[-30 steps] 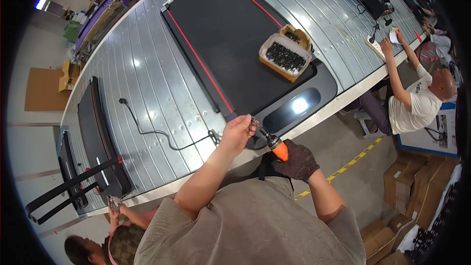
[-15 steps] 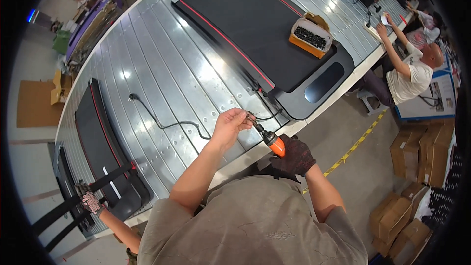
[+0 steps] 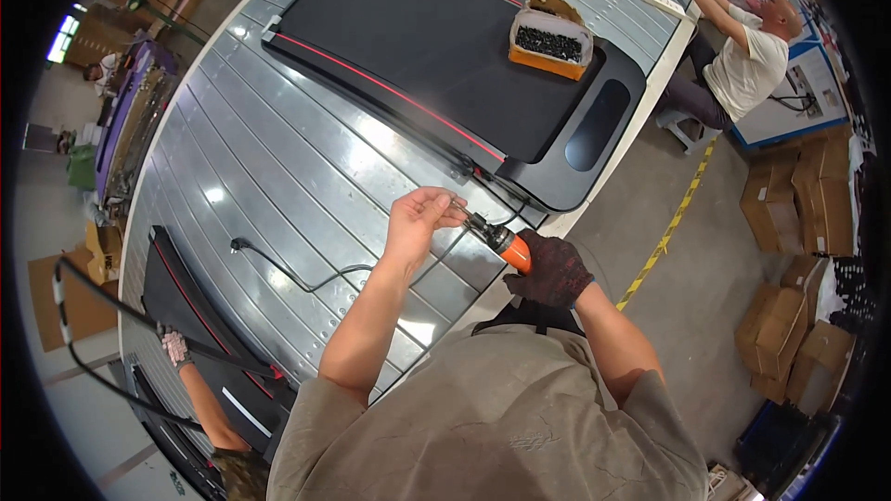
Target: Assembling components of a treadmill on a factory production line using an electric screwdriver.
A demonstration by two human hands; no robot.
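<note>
My right hand [image 3: 554,271], in a dark knitted glove, grips an orange and black power screwdriver [image 3: 516,254]. Its bit end points up and left toward my bare left hand [image 3: 422,218]. Finger and thumb of that hand are pinched together at the tip of the tool; what small thing they hold there is too small to name. Just beyond the tool lies a black treadmill base [image 3: 408,46] with red edge lines and a rounded end cover. A black cable comes out beside its near corner. On the base stands an open carton of black screws [image 3: 551,43].
A black power cord [image 3: 288,271] with a plug lies on the metal slatted table [image 3: 213,158]. At the left, a co-worker's gloved hand [image 3: 174,345] holds a black frame bar near another treadmill. A seated person [image 3: 742,56] works at the right. Brown cartons [image 3: 780,325] stand on the floor.
My view has turned, so the treadmill and screw carton appear farther left. Both hands stay together at the screwdriver. The co-worker's frame bar at the left has swung upward.
</note>
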